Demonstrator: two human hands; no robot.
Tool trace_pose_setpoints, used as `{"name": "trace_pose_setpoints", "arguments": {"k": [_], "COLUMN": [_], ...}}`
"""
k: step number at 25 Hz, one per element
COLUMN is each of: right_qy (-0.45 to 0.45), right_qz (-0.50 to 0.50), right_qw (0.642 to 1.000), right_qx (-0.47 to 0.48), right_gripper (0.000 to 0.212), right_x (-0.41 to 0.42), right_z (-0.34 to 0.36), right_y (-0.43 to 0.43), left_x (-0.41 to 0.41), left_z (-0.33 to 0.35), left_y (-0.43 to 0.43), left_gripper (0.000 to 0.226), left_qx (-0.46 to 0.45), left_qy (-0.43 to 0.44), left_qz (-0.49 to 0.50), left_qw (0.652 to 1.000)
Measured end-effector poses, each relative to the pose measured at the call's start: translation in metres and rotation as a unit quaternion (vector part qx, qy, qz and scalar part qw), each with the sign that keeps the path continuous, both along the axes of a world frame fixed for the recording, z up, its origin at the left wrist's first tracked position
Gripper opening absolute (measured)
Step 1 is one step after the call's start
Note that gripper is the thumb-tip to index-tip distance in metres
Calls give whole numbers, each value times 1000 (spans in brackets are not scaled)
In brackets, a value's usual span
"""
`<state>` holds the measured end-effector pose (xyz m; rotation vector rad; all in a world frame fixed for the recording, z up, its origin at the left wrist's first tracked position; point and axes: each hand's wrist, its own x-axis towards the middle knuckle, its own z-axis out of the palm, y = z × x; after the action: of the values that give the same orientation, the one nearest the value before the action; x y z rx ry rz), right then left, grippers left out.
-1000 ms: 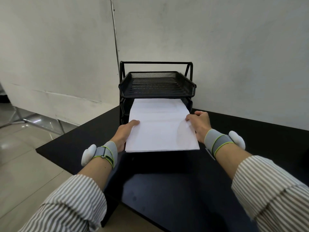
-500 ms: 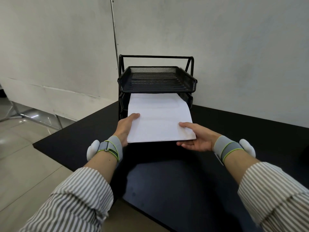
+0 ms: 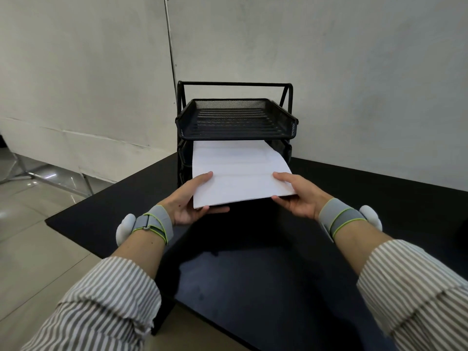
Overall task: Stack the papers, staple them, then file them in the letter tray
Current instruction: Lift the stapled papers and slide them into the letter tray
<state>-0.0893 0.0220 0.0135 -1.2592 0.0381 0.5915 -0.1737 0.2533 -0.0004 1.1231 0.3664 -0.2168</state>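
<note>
A white stack of papers point(image 3: 240, 171) lies with its far end inside the second tier of the black mesh letter tray point(image 3: 292, 127), under the empty top tier. My left hand point(image 3: 188, 200) grips the near left corner, thumb on top and fingers underneath. At the near right corner my right hand point(image 3: 297, 196) holds the stack the same way. About half of the stack sticks out toward me above the table. No stapler or staple is visible.
The letter tray stands at the far edge of a black table point(image 3: 253, 262), against a grey wall point(image 3: 354, 59). The table's left edge drops to a tiled floor point(image 3: 30, 236). Both wrists wear grey straps with white trackers.
My left hand shifted from the stack's left side to its near left corner, and my right hand has taken the near right corner. The stack has slid a little deeper into the second tier.
</note>
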Motion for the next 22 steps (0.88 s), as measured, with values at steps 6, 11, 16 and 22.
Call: {"name": "trace_pose_setpoints", "arguments": {"k": [6,11,16,22], "right_qy": [-1,-22,-47,-70], "right_qz": [-66,-31,-23,-18], "right_qw": [989,988,993,997], "right_qx": [135,147,110,35], "right_gripper": [4,13,5,11], "right_x": [9,8,13,17], "right_z": [-1,-2,-4,-8], "right_y": [11,8,8,16], "left_x": [12,15,23,33], "left_z": [5,-6,-11,-12], "left_y": [-2,-4,-14,-17], "left_gripper": [14,15,29,11], "left_qx": [-90,-132,-141,-105], "left_qy": [-82,-150,-180,-167], "left_qz": [109,76,134,188], "left_qw": [987,977,964,962]}}
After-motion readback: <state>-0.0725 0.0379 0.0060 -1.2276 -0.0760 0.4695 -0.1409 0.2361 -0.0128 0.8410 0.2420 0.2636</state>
